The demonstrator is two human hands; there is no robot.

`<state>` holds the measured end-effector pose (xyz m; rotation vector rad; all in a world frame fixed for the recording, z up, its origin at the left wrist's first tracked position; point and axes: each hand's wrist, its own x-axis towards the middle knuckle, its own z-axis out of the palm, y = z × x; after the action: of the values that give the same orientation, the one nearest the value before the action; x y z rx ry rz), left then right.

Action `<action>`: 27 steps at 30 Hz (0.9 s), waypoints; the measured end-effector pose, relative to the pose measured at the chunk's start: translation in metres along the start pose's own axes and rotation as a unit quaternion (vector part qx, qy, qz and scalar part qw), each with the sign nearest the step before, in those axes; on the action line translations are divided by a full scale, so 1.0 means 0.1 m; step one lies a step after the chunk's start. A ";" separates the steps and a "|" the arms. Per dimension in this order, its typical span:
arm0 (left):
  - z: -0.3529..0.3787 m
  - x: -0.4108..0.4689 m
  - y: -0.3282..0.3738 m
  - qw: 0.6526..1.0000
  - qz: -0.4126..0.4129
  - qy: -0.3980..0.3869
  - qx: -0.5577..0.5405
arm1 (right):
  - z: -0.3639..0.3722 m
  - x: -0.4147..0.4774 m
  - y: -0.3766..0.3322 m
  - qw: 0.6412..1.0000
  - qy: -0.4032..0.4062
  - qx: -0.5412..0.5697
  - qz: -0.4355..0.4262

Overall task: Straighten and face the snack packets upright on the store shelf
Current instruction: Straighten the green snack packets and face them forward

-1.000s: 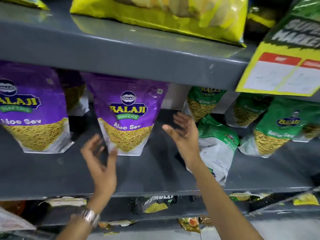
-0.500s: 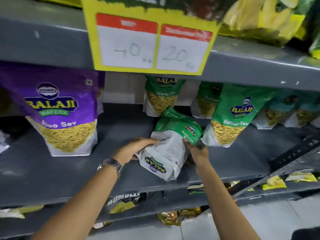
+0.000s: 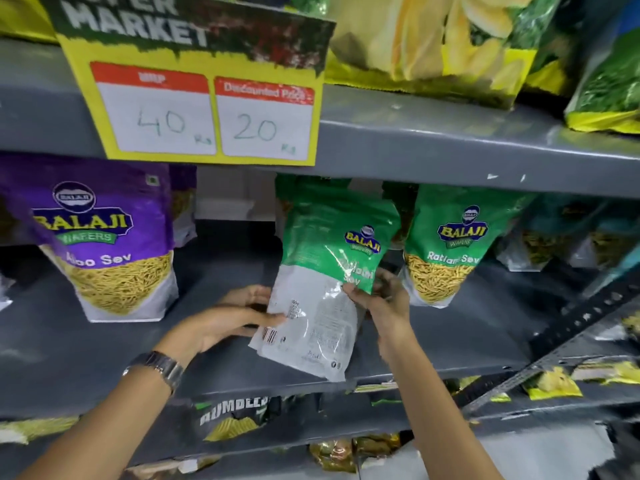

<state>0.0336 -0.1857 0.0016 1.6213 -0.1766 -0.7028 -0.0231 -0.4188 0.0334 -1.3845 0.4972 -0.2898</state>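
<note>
A green and white Ratlami Sev packet (image 3: 329,278) is raised off the grey shelf (image 3: 104,358), tilted a little, its printed back and side toward me. My left hand (image 3: 239,317) grips its lower left edge and my right hand (image 3: 381,299) grips its right side. A purple Aloo Sev packet (image 3: 104,244) stands upright at the left, facing front. Another green Ratlami Sev packet (image 3: 453,244) stands upright just right of my right hand. More green packets stand behind, partly hidden.
A yellow price sign (image 3: 207,109) reading 40 and 20 hangs from the shelf above. Yellow and green chip bags (image 3: 433,46) lie on the upper shelf. Further packets (image 3: 232,420) lie on the lower shelf. A slotted metal upright (image 3: 571,327) crosses at the right.
Both hands have lifted the green packet from lying on the shelf to nearly upright. The view has moved closer and slightly left.
</note>
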 end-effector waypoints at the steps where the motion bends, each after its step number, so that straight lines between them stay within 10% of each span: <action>1: 0.01 0.03 0.03 1.000 0.021 0.008 0.007 | 0.02 0.05 -0.06 0.999 -0.012 -0.012 -0.027; 9: 0.20 0.56 0.08 0.967 0.220 0.129 0.002 | -0.05 0.54 -0.31 0.978 -0.055 -0.085 -0.184; 27: 0.27 0.81 -0.26 0.916 0.242 0.302 0.109 | -0.19 0.63 -0.13 0.962 -0.101 -0.126 -0.221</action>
<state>0.0772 -0.2442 -0.0504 1.8357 -0.1961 0.2184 0.0230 -0.4673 0.0333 -1.7492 0.0486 -0.4524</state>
